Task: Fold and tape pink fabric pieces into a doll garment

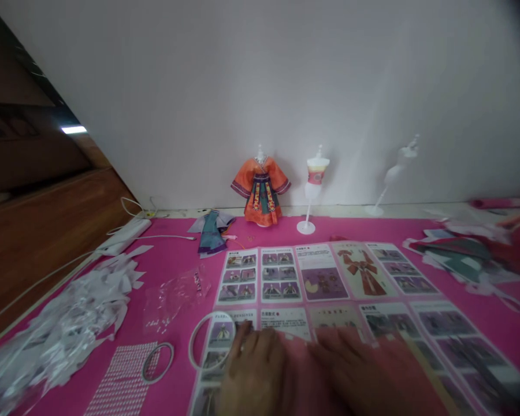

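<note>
A piece of pink fabric (301,375) lies on the printed instruction sheet (281,300), with small pale bits along its upper edge. My left hand (255,370) rests at the fabric's left side, palm down, the index finger stretched forward and the others side by side. On the fabric's right part my right hand (355,364) lies flat with its fingers extended toward the left. Both hands are a little blurred. Close by my left fingers, a large thin roll of clear tape (191,341) sits over the sheet's left edge.
Behind stand a dress form in an orange robe (262,190), one with a pink band (315,179), and a bare one (396,170). Left are plastic bags (69,329), a smaller tape roll (158,363), a dotted sheet (121,381) and a power strip (123,237). Fabric scraps (463,260) lie right.
</note>
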The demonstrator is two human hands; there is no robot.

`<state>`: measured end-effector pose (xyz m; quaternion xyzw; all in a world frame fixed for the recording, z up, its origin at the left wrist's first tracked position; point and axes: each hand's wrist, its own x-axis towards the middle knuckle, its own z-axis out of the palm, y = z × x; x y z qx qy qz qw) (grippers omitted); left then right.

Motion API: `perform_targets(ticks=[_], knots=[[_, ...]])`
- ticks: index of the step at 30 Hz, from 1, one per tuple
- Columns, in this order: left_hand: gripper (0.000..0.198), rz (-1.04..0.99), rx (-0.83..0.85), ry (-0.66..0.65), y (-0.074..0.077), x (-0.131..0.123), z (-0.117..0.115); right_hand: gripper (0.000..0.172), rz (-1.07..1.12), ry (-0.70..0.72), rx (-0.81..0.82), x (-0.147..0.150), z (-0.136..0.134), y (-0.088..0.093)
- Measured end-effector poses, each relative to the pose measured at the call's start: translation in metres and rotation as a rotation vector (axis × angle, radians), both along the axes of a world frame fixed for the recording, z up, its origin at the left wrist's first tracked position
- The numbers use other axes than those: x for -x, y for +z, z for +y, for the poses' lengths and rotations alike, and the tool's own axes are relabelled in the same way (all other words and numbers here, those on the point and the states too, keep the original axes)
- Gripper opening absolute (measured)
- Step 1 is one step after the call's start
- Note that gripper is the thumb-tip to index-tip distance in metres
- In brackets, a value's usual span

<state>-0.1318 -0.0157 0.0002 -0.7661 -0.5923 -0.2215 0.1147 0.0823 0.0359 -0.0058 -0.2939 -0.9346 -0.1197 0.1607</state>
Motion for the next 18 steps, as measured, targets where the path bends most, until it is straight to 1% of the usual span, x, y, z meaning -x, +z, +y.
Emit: perform_targets(ticks=[2,4,8,10,12,16,18], knots=[[0.022,-0.033,-0.008,0.034,0.006,0.003,0.001,0.023,-0.018,-0.016,-0.003,0.004,-0.001,0.002],[0.024,-0.031,-0.059,0.015,0.006,0.005,0.003,0.023,0.002,-0.019,-0.049,0.008,-0.002,0.005],[0.023,0.001,-0.119,-0.035,-0.007,0.004,0.003,0.024,0.008,-0.027,-0.071,0.014,-0.002,0.008],[0.021,0.021,-0.106,-0.045,-0.014,0.003,0.003,0.022,-0.007,-0.024,-0.056,0.013,-0.001,0.004],[0.02,0.035,-0.095,-0.045,-0.017,0.002,0.003,0.021,-0.017,0.002,-0.05,0.012,0.0,-0.002],[0.018,-0.001,-0.076,-0.022,-0.014,0.001,0.003,0.023,-0.018,0.014,-0.075,0.007,0.002,-0.012],[0.018,-0.012,-0.027,-0.026,-0.012,0.0,0.002,0.027,-0.091,0.0,-0.027,0.003,0.002,-0.011]])
